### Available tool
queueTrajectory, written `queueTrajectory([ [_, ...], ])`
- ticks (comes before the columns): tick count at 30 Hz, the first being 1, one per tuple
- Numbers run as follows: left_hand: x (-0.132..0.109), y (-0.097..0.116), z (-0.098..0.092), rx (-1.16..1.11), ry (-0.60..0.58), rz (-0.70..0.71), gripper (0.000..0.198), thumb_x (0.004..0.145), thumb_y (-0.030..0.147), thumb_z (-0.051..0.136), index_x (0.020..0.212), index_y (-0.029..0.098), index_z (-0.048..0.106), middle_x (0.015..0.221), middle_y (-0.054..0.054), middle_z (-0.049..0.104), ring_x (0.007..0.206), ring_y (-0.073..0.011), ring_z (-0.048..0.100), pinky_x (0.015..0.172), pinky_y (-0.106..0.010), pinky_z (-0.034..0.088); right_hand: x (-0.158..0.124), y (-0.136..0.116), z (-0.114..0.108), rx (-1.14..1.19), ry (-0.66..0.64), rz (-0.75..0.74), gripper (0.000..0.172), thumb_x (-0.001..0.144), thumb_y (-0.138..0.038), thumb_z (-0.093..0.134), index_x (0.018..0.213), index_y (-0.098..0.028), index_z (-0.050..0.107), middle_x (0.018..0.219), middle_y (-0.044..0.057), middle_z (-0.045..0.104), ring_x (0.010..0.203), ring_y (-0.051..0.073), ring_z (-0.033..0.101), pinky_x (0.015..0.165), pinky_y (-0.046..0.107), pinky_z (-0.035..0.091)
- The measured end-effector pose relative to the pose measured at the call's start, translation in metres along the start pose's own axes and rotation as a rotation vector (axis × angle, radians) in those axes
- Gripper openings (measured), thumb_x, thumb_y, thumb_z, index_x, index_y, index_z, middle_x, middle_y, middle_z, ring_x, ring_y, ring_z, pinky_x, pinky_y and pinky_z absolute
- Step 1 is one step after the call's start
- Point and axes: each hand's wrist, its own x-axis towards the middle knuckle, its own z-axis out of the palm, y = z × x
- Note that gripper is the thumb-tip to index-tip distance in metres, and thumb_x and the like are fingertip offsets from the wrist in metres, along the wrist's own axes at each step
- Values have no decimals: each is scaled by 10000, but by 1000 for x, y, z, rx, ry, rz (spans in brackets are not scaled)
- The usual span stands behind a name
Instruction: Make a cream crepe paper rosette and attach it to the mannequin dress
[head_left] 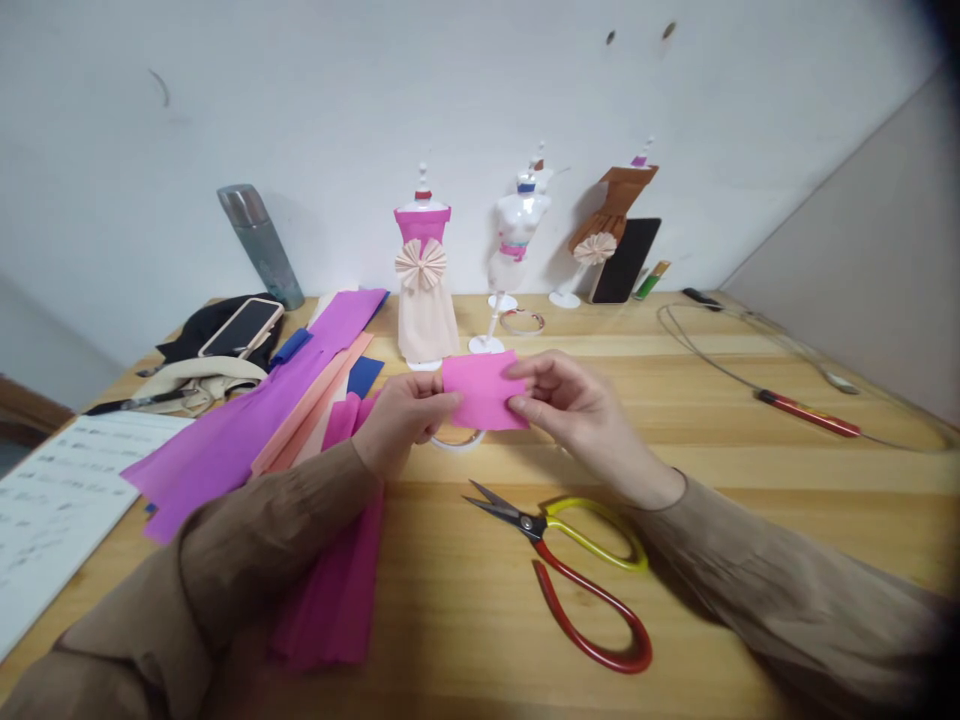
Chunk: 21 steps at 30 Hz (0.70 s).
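A small pink rectangle of crepe paper (484,392) is held up above the wooden table (712,560). My left hand (401,415) pinches its left edge between thumb and fingers. On the right edge, my right hand (570,405) grips it with thumb and fingertips. Partly hidden behind the paper lies a roll of tape (459,444). Below the hands rest scissors (534,526) with one yellow and one red handle, blades slightly apart. Under my left forearm runs a long magenta crepe strip (337,590).
Mini dress forms stand by the wall, one in a pink-and-cream paper dress (425,290), one mostly bare (517,240), one in brown (619,205). Left are purple crepe paper (277,430), a phone (241,328), a flask (261,245) and printed sheets (67,510). A red-handled corded tool (806,412) lies right.
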Motion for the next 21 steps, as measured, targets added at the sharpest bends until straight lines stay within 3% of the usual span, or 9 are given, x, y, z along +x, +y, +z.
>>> queueTrajectory([
  [4,-1,0,2,-39,13,20,233,662,321,705,754,143,585,470,79,441,387,-25,302,389,-184,166,0,4,0,-45,52,-4,192,713,-332,735,836,-215,645,762,10,602,652,129,524,605,281,441],
  [8,-3,-2,6,-34,83,113,586,634,266,749,1153,174,493,697,46,609,456,-39,420,423,-172,275,0,8,-1,-26,83,1,187,697,-315,747,830,-216,660,753,10,618,659,133,538,618,289,452],
  [10,-5,-3,7,25,112,211,526,642,237,742,1107,172,506,698,44,603,493,-46,437,464,-178,316,1,8,-1,-20,93,-8,187,695,-309,750,830,-214,664,732,5,611,643,128,529,601,284,445],
  [13,-7,-5,8,119,167,346,275,671,206,709,913,163,586,600,64,502,502,-51,389,485,-192,311,1,8,1,-21,102,-15,192,692,-316,753,829,-214,666,732,5,611,628,123,521,582,279,441],
  [16,-6,-7,8,202,209,360,147,682,200,695,820,159,659,550,61,447,506,-67,378,485,-212,302,0,6,2,-17,100,-17,180,699,-318,749,827,-216,673,749,11,628,640,126,535,591,281,452],
  [21,-5,-11,7,271,238,386,131,688,181,696,814,149,715,541,48,469,518,-77,410,496,-217,329,-2,5,4,-42,127,-26,145,709,-282,737,824,-214,682,725,6,630,627,121,536,585,274,450],
])
